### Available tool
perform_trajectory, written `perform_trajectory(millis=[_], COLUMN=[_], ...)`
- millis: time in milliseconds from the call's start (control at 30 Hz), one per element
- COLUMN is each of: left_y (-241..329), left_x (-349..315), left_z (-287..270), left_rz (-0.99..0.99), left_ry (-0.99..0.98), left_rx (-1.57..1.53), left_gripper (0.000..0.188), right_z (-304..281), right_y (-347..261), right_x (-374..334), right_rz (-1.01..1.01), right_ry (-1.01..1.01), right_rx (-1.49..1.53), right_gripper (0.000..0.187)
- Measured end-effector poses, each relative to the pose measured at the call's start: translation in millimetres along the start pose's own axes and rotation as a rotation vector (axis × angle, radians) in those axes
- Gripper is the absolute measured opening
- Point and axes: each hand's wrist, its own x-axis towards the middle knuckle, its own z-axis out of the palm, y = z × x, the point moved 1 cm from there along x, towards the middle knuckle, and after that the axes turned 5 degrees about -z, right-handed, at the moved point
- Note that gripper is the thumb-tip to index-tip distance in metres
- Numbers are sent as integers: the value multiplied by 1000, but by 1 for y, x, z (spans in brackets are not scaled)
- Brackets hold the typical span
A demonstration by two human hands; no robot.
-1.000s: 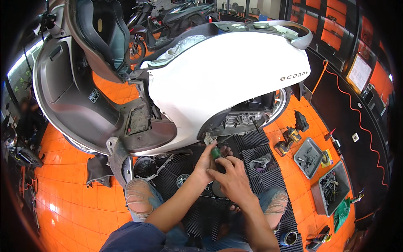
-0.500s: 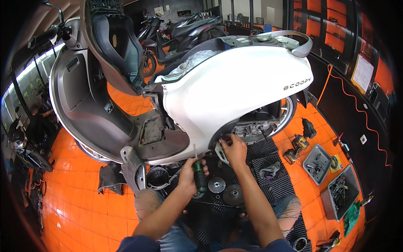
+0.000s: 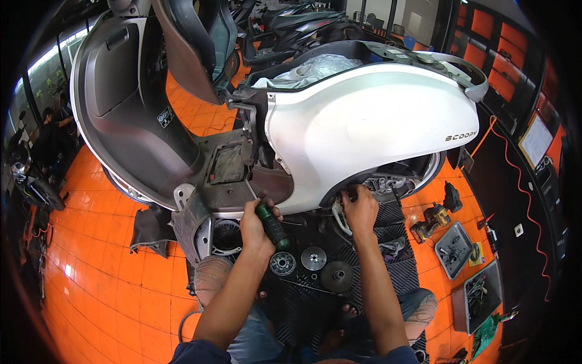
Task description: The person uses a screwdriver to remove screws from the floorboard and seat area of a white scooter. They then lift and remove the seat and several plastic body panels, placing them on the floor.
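Observation:
My left hand (image 3: pixel 256 235) is closed around the dark green handle of a screwdriver (image 3: pixel 274 228), its thin shaft pointing up and to the left beside the scooter's floorboard. My right hand (image 3: pixel 362 212) is pinched at the underside of the white scooter (image 3: pixel 376 121), by the dark edge of the wheel opening. What its fingertips grip is hidden. A pale curved part (image 3: pixel 341 219) hangs just left of that hand. Below, between my knees, lie a shiny metal disc (image 3: pixel 313 258), a darker pulley-like disc (image 3: pixel 337 276) and a round slotted metal part (image 3: pixel 282 263).
On the orange tiles at right are a yellow-and-black power drill (image 3: pixel 431 221), a grey tray of small parts (image 3: pixel 453 250) and a deeper tool bin (image 3: pixel 477 297). A removed grey panel (image 3: pixel 193 221) leans at left by a black cover (image 3: pixel 151 232). A black ribbed mat (image 3: pixel 397 276) lies underneath.
The view has shifted, so the scooter sits farther right and larger. The screwdriver in my left hand has tilted, its tip swinging left. My right hand stays at the scooter's underside.

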Motion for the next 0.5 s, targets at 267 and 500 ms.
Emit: perform_trajectory(millis=[267,500], left_y=[8,61], left_x=[-2,-41], left_z=[1,3], left_rz=[-5,232], left_ry=[41,39], left_rx=[-71,-256], left_gripper=[25,27], right_z=[-6,17], right_y=[-10,-148], right_x=[-8,-5], right_rz=[14,111], right_ry=[22,-409], right_rx=[299,929], right_gripper=[15,16])
